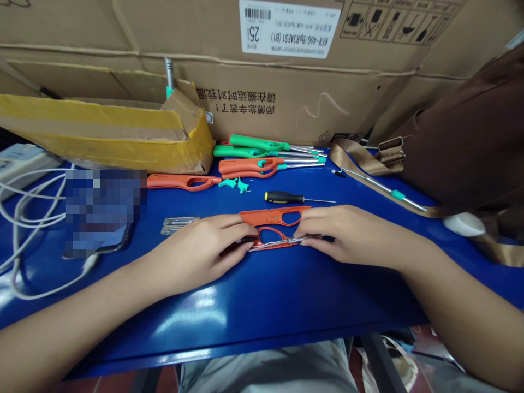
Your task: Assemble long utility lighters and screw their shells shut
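Your left hand [207, 243] had its fingers nearly closed on the orange shell half [282, 245] at frame centre — your right hand [347, 233] pinched the metal rod [295, 240]; light, level pressure probably suited both.

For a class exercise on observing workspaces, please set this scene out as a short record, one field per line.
left hand: at the left end of an open orange plastic lighter half; exact grip hidden
right hand: pinching a thin silvery metal rod
just beyond: second orange plastic half
tool: screwdriver with black-and-yellow handle, lying beyond both halves
back row: green plastic lighters and orange plastic lighters
back left: yellow-taped open cardboard box
surface: glossy blue tabletop
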The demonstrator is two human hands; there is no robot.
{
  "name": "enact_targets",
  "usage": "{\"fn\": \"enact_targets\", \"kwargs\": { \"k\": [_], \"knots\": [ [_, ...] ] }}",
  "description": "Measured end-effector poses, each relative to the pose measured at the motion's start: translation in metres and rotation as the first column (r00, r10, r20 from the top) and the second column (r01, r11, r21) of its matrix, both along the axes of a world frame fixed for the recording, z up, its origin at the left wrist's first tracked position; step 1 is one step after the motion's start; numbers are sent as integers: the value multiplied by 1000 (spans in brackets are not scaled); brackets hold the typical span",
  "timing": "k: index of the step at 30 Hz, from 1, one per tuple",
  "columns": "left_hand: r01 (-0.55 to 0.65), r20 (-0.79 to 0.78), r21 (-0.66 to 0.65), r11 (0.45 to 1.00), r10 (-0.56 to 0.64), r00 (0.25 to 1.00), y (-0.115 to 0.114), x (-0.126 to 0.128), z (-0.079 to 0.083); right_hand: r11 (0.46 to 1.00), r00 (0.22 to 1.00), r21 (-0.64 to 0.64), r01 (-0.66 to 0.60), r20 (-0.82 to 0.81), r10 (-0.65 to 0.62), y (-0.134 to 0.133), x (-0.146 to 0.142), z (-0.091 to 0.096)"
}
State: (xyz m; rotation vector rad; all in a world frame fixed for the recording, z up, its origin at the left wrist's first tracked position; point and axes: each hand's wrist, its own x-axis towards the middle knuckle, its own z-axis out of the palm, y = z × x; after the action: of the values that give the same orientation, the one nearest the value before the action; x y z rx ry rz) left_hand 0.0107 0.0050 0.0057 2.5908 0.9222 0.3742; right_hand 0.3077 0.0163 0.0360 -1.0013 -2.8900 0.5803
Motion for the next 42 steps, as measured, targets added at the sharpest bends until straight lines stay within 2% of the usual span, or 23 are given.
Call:
{"fn": "enact_targets", "kwargs": {
  "k": [5, 8, 13, 18, 29, 38, 42],
  "knots": [
    [-1, 21, -17, 1000, 1, 1000, 0, 0, 0, 995, 1000, 100, -13, 3, 13, 2, 4, 1],
    [-2, 38, -28, 1000, 3, 999, -1, 0, 0, 994, 999, 111, -13, -37, 17, 3, 3, 0],
    [-11, 45, -47, 999, 13, 999, -1, 0, 0, 997, 987, 18, 70, -144, -66, 6, -2, -9],
    [-14, 30, -65, 998, 16, 999, -3, 0, 1, 997, 976, -66, 33, -212, -47, 7, -4, -11],
    [23, 69, -38, 999, -20, 997, -2, 1, -1, 990, 991, 120, -74, -106, 87, 2, -1, -7],
    [27, 75, -43, 999, -24, 997, 0, 0, -3, 992, 994, 119, -35, -95, 47, -2, -7, -7],
    [21, 67, -53, 998, -17, 998, -1, 1, -2, 990, 998, 131, 44, -41, -39, -6, -10, -8]
  ]
}}
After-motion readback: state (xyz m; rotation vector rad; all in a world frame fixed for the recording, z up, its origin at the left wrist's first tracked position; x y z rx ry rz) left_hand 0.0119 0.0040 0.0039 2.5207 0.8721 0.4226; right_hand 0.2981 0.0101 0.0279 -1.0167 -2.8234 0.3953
